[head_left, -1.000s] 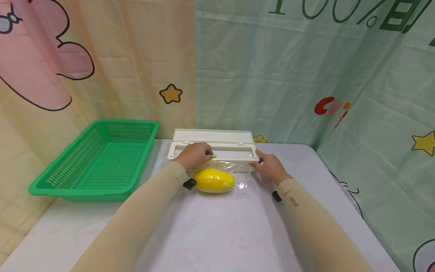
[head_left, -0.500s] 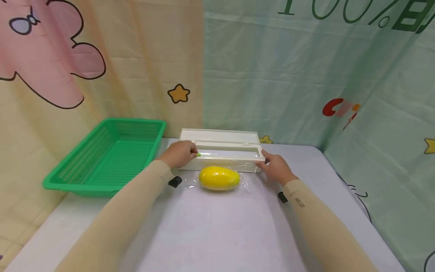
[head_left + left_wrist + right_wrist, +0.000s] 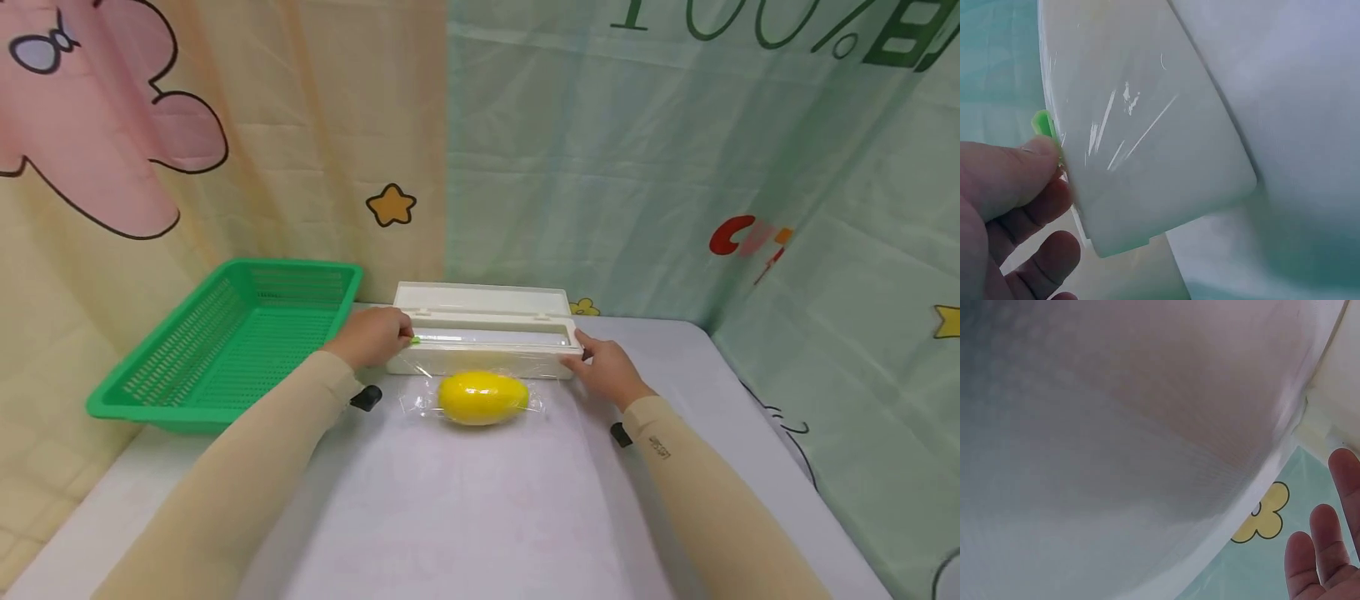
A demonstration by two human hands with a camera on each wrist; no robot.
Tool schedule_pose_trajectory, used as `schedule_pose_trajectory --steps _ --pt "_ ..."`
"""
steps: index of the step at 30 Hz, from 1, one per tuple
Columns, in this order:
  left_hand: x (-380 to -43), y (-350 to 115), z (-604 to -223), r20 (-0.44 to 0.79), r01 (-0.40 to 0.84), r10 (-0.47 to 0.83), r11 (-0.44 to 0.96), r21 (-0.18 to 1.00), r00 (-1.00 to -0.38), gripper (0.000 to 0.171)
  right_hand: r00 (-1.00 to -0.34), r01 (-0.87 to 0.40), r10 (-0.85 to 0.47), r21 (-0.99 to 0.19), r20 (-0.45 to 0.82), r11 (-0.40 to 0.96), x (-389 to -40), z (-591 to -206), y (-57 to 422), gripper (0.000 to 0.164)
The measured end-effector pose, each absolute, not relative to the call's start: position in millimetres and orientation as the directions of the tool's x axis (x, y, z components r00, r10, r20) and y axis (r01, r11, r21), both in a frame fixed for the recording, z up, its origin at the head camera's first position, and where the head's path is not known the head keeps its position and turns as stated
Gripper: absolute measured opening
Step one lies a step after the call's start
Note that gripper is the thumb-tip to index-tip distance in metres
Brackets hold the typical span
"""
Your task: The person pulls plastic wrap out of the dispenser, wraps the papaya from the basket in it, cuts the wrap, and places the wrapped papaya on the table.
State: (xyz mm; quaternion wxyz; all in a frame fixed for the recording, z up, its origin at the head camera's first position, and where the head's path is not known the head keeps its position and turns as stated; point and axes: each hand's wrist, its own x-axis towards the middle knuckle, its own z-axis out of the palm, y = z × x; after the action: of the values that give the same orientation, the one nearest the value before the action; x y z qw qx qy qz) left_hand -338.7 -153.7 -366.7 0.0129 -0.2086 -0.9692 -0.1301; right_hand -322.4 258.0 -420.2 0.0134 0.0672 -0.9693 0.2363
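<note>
A white cling film dispenser (image 3: 480,364) lies across the back of the table with its lid (image 3: 480,297) flipped up. My left hand (image 3: 372,335) is at its left end, thumb and finger pinching a small green slide cutter (image 3: 1042,121) on the front rail. At the other end, my right hand (image 3: 606,367) grips the dispenser's corner; in the right wrist view only some of its fingers (image 3: 1327,540) show. Just in front sits a smooth yellow oval fruit (image 3: 482,397) with clear cling film (image 3: 422,400) around it, spreading out at both sides.
A green slotted plastic basket (image 3: 180,414) stands on the left of the table, close to my left forearm. Behind the white-covered table (image 3: 465,508) hangs a printed curtain (image 3: 585,167), which also runs along the right side.
My left hand has slid the green cutter leftward, from near the dispenser's middle to its left end. The right hand keeps its grip on the right corner. The head view has shifted slightly.
</note>
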Motion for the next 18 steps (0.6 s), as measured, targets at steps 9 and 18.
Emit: schedule_pose_trajectory --steps 9,18 --pt "-337.2 -172.8 -363.4 0.085 0.399 0.39 0.902 0.164 -0.917 0.014 -0.991 -0.133 -0.126 -0.457 0.046 0.879 -322.3 -419.3 257.9 0.079" --pt "-336.6 -179.5 -357.7 0.019 0.345 0.348 0.919 0.188 -0.937 0.021 -0.992 -0.116 -0.122 -0.453 0.017 0.884 -323.5 -416.9 258.5 0.08"
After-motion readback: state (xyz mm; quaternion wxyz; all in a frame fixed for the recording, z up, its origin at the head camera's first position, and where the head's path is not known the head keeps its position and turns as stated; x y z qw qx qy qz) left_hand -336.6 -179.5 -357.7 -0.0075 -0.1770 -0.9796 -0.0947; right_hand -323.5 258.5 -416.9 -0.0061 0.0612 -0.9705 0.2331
